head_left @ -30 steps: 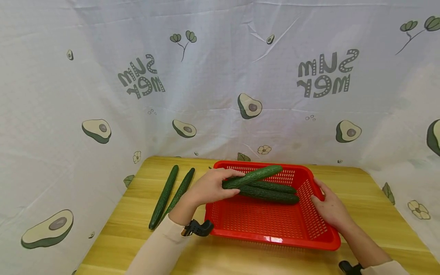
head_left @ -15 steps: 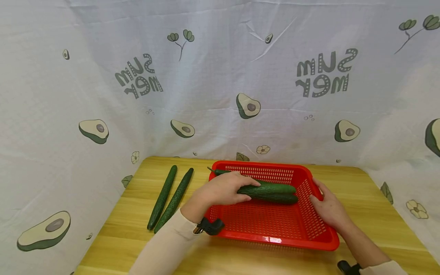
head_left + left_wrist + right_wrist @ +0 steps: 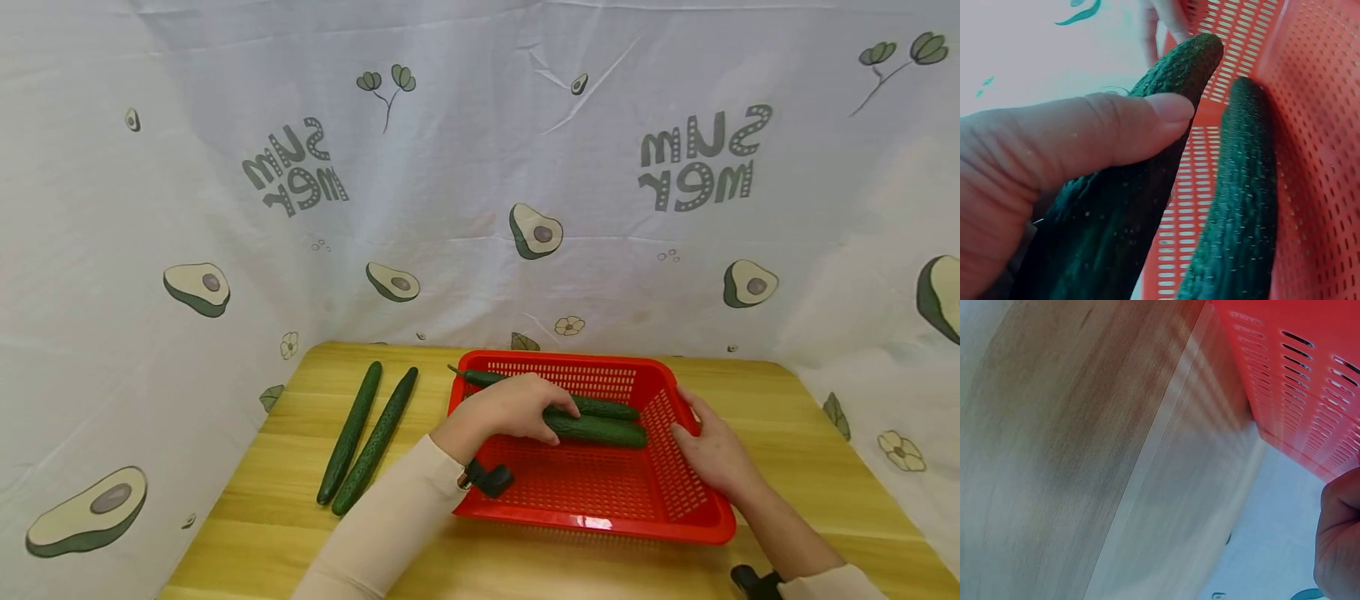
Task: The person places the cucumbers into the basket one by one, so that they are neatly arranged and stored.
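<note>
My left hand [image 3: 521, 408] reaches into the red plastic basket [image 3: 592, 522] and holds a green cucumber [image 3: 603, 431]. In the left wrist view the thumb lies across this cucumber [image 3: 1110, 219]; the other fingers are hidden. A second cucumber [image 3: 609, 407] with a thin stem lies behind it, along the basket's back side. Whether another is hidden beneath the held one, I cannot tell. My right hand [image 3: 716, 454] grips the basket's right rim, thumb on the inner side. In the right wrist view only part of that hand [image 3: 1339, 540] shows, at the basket's outer wall [image 3: 1310, 381].
Two more cucumbers, a left one [image 3: 350, 433] and a right one [image 3: 377, 442], lie side by side on the wooden table [image 3: 262, 508], left of the basket. A white cloth [image 3: 450, 167] printed with avocados hangs behind and beside the table.
My left hand has lowered the cucumber into the basket and moved it slightly right and toward the front. My right hand keeps its grip on the rim.
</note>
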A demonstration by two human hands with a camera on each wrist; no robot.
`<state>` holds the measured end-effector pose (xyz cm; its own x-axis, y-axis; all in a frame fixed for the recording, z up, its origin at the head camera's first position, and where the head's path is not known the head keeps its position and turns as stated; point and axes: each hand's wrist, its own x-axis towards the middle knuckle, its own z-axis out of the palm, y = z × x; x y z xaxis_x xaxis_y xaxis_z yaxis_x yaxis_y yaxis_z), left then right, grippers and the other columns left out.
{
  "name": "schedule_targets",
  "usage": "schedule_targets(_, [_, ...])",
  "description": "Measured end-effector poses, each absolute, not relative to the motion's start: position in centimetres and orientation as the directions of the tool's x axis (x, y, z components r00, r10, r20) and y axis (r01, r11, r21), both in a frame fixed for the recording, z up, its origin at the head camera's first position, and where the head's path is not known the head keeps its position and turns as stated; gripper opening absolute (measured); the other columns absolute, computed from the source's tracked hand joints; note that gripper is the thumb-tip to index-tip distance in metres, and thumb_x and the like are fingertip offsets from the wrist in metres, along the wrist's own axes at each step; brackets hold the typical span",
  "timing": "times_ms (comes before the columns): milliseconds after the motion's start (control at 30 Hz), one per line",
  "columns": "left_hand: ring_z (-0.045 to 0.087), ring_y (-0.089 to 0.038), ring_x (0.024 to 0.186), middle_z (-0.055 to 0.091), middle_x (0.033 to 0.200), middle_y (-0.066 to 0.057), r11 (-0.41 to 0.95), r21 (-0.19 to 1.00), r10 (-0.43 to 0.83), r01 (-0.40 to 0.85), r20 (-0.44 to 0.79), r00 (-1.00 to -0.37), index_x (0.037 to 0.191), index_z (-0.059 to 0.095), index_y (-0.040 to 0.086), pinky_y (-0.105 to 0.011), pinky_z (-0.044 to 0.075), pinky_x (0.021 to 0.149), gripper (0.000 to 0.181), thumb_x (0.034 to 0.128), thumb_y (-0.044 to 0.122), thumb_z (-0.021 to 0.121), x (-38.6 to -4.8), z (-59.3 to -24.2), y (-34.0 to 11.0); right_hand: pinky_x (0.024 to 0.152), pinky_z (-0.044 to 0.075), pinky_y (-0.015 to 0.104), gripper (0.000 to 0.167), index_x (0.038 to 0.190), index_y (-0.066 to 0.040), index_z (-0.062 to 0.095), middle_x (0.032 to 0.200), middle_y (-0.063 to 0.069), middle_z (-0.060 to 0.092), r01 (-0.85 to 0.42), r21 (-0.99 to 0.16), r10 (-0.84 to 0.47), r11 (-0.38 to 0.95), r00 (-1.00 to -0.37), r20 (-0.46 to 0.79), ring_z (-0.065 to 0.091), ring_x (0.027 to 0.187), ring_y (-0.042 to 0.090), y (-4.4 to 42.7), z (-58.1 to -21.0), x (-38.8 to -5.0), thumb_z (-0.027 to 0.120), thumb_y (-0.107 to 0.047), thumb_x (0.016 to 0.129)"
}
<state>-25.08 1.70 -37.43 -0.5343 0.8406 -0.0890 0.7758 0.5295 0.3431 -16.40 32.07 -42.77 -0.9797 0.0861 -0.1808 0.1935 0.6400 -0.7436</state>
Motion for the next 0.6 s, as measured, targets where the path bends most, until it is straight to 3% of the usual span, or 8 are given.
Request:
schedule_targets(233, [0.065, -0.007, 0.110, 0.071, 0.125, 0.012, 0.559, 0.359, 0.824, 0.748, -0.140, -0.549, 0.124, 0.073, 0.026, -0.020, 0.051, 0.092, 0.040, 0.0858, 0.034, 0.084, -25.8, -39.1, 2.8, 0.062, 0.060, 0.039, 0.071, 0.166, -0.011, 0.001, 0.134, 0.042, 0.049, 0.214, -0.748, 0.096, 0.629, -0.975, -0.199, 0.070, 0.073, 0.021, 31.9, -42.8, -16.4, 0.042, -0.022, 0.108])
schedule_targets(600, [0.065, -0.005, 0.112, 0.072, 0.124, 0.012, 0.536, 0.286, 0.843, 0.794, -0.127, -0.524, 0.123, 0.073, 0.025, -0.020, 0.051, 0.098, 0.035, 0.0898, 0.036, 0.079, -26.1, -41.5, 4.2, 0.063, 0.061, 0.039, 0.070, 0.165, -0.010, 0.001, 0.131, 0.041, 0.051, 0.205, -0.758, 0.083, 0.619, -0.977, -0.196, 0.071, 0.076, 0.020, 32.1, -42.8, -16.5, 0.041, -0.022, 0.109])
